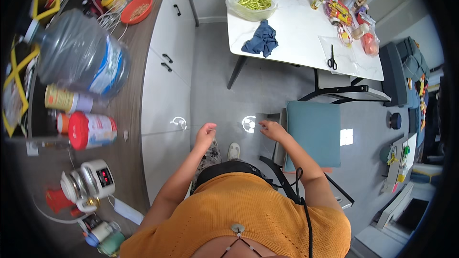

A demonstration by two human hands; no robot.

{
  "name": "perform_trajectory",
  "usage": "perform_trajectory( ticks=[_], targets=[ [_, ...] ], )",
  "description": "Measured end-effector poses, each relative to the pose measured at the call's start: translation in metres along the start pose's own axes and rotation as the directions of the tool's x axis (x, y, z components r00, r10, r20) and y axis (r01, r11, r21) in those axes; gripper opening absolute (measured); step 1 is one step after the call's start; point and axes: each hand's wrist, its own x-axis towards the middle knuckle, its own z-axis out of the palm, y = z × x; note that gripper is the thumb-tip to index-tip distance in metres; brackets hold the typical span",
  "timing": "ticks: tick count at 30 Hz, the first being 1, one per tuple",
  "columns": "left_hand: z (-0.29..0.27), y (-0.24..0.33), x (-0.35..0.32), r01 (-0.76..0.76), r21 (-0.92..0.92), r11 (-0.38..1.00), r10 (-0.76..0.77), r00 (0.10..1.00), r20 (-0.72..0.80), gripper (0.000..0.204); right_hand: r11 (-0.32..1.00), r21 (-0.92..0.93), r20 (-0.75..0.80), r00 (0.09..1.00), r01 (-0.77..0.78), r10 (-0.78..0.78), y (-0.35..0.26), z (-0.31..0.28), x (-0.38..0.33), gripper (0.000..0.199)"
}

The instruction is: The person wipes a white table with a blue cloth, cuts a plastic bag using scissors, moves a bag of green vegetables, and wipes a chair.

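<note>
Left hand: over the grey floor (213, 76), fingers loosely bent, nothing visible in it, near the white cabinet (165, 98).
Right hand (271, 130): half-curled, no visible grip, just left of the teal cushion (314, 134) on its chair!
Open lane: floor running between cabinet and white table (296, 33).
Table's near edge: ahead right, black scissors (332, 61) lying close by.

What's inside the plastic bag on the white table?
A heap of long, thin green pods, probably beans, shows through the mouth of the plastic bag. Anything beneath the top layer is covered.
</note>
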Motion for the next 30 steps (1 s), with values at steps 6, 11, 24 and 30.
perform_trajectory(
  ticks=[6, 11, 24, 30],
  targets=[
    [0.007, 0.005, 0.084, 0.07, 0.034, 0.997, -0.075, 0.985, 0.158, 0.02, 0.984, 0.047, 0.0, 0.985, -0.173, 0.173, 0.017, 0.004, 0.034, 0.036],
    [0.023, 0.029, 0.152, -0.155, 0.191, 0.969, 0.096, 0.954, 0.283, 0.024, 0.967, -0.101, -0.021, 0.972, -0.234, 0.233, 0.033, -0.027, 0.063, 0.031],
    [0.037, 0.077, 0.245, -0.186, 0.126, 0.974, 0.181, 0.982, 0.054, 0.023, 0.911, 0.413, -0.354, 0.925, 0.021, 0.139, 0.01, -0.093, 0.151, 0.016],
    [0.051, 0.14, 0.301, -0.313, -0.011, 0.95, 0.313, 0.95, -0.012, 0.023, 0.768, 0.622, -0.494, 0.837, 0.151, 0.235, -0.003, -0.172, 0.179, 0.016]
  ],
)
